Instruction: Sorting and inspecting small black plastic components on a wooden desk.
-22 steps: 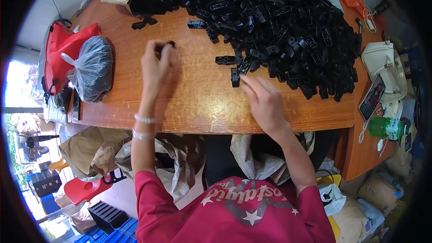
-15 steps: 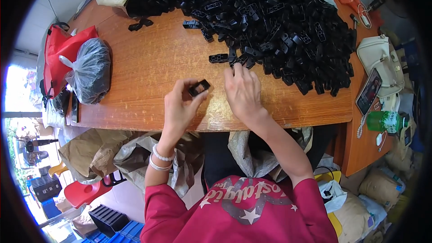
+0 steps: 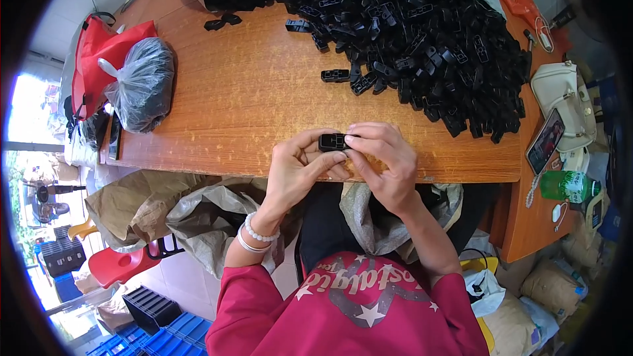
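Near the front edge of the table, a small black plastic part [image 3: 331, 142] with a rectangular recessed face lies between my two hands. Its left end is gripped by the thumb and fingers of my left hand [image 3: 300, 161], which wears a beaded bracelet and a pale bangle. From the other side, the thumb and forefinger of my right hand [image 3: 386, 158] pinch the part's right end; the fingertips hide that end, so any smaller piece there cannot be made out. Beyond my hands spreads a large heap of similar black plastic parts [image 3: 422, 46], spilling from an open sack.
Several loose parts [image 3: 335, 76] lie at the heap's near edge. On the left stand a tied clear bag [image 3: 142, 86] and a red bag [image 3: 109, 56]. To the right are a phone [image 3: 544, 142], a cream handbag [image 3: 560, 95] and a green bottle [image 3: 566, 186]. Sacks [image 3: 221, 224] sit below the table edge.
My right hand has come back from the heap's edge toward my body and met my left hand. My left hand has moved right with the black plastic part. The view has shifted slightly.
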Demonstrator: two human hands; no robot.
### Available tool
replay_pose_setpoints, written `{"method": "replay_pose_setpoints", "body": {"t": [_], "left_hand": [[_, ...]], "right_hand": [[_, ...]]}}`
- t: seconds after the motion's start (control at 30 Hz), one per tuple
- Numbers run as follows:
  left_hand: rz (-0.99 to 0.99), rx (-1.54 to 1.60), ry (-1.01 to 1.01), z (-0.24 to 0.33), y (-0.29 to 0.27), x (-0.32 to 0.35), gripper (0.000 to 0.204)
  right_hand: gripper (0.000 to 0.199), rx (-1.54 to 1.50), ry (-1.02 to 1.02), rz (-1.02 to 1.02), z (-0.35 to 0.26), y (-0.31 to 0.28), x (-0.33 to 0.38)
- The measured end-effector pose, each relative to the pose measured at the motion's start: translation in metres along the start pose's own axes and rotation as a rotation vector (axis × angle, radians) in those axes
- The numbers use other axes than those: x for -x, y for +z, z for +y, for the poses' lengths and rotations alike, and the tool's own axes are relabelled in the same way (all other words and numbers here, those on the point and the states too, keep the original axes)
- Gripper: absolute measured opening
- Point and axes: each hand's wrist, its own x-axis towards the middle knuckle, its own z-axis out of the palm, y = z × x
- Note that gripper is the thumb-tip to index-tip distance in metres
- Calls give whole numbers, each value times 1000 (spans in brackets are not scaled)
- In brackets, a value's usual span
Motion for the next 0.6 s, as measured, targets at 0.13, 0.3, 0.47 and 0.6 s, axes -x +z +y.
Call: {"method": "replay_pose_setpoints", "body": {"t": [0.13, 0.3, 0.47, 0.6], "left_hand": [[26, -190, 143, 6, 4, 1, 32], [37, -330, 351, -5, 6, 1, 32], [21, -400, 433, -4, 12, -9, 37], [179, -682, 552, -9, -54, -70, 23]], "right_hand": [[25, -174, 132, 18, -7, -3, 0], [24, -193, 228, 40, -11, 3, 0], [18, -32, 237, 26, -12, -9, 2], [15, -166, 442, -498, -8, -62, 6]]}}
